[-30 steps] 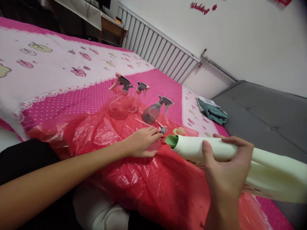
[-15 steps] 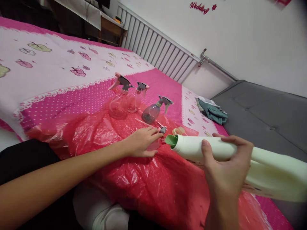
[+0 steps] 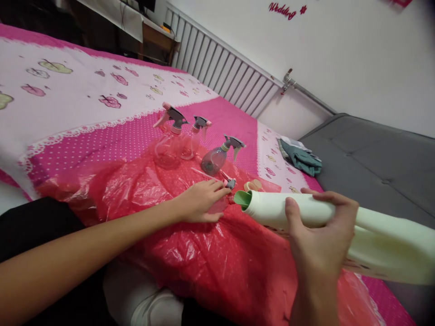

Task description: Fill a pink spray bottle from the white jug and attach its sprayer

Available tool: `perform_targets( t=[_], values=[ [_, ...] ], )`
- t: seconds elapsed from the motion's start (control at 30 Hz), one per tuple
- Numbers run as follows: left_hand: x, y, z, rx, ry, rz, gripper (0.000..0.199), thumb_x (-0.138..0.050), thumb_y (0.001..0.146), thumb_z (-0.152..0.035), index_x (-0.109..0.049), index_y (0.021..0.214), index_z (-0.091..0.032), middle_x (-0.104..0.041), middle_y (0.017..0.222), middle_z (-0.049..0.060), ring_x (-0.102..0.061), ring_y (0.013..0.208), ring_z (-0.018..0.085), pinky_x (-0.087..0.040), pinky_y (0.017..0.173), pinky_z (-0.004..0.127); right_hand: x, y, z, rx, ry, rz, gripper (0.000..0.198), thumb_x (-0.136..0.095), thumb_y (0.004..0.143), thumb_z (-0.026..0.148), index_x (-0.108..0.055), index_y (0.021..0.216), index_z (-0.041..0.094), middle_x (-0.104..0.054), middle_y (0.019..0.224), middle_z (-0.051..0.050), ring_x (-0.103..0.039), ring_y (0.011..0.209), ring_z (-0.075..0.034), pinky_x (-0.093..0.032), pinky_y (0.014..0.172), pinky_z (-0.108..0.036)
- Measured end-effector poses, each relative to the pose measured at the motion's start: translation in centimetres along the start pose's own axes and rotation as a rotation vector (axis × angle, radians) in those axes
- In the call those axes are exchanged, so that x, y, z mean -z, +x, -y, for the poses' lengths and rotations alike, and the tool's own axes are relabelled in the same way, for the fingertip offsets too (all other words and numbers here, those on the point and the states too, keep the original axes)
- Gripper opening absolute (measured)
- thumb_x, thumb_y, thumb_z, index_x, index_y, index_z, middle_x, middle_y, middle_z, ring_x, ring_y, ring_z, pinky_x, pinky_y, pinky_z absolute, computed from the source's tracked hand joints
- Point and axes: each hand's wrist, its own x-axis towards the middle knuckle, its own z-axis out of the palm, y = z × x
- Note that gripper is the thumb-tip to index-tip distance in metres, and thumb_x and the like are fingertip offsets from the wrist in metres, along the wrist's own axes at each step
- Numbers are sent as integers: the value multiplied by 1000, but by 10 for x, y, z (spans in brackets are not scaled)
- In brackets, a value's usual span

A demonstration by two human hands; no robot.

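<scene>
Pale-green jug: lies tipped on its side at the near right, its green spout pointing left.
Right hand: clasps the jug's neck from the near side, thumb on the near face, fingers curled over the top.
Small bottle: a clear pinkish one on the red plastic sheet, mostly hidden by the left hand; its open neck sits just beside the jug's spout.
Left hand: wrapped around the small bottle, fingers closed on it, the arm reaching in from the near left.
Loose sprayer head: grey, lying just beyond the left hand's fingertips.
Caps: two small tan ones, just far of the spout.
Spray bottles: three stand farther off on the sheet, a round clear one at the left, a slimmer clear one touching it, a grey-tinted one tilted at the right.
Bedspread: pink and white, under the sheet.
Cloth: teal, bunched at the far right by the grey sofa.
Radiator: white, along the far wall.
</scene>
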Motion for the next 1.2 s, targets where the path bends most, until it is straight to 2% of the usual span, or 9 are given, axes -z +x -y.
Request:
perform_targets(
  t=[0.27, 0.53, 0.77, 1.2],
  values=[
    [1, 1, -1, -8, -13, -6, 52, -69, 96, -32, -60, 142, -11, -70, 134, 22, -70, 119, 38, -59, 104, 53, 0, 0, -1, -13, -3, 0, 50, -78, 76, 55, -59, 111, 26, -76, 125, -8, -70, 113, -33, -54, 104, -55],
    [-1, 0, 0, -3, -14, -15, 52, -69, 95, -33, -59, 144, -16, -70, 133, 18, -70, 119, 36, -58, 104, 50, 0, -1, -1, -14, -3, -1, 49, -78, 76, 53, -59, 112, 26, -78, 125, -8, -70, 108, -31, -55, 101, -54],
    [0, 0, -1, -9, -16, -12, 52, -68, 96, -32, -60, 143, -12, -70, 131, 21, -70, 117, 38, -59, 103, 52, 1, 1, -1, -19, -10, 1, 49, -78, 76, 53, -60, 113, 26, -77, 126, -8, -71, 108, -32, -55, 101, -56],
    [-1, 0, 0, -5, -5, -15, 53, -69, 95, -32, -58, 144, -15, -70, 133, 19, -70, 118, 36, -59, 104, 50, -1, 0, -2, 3, -14, 5, 49, -79, 78, 54, -59, 113, 26, -77, 126, -7, -71, 109, -31, -56, 101, -54]
  ],
)
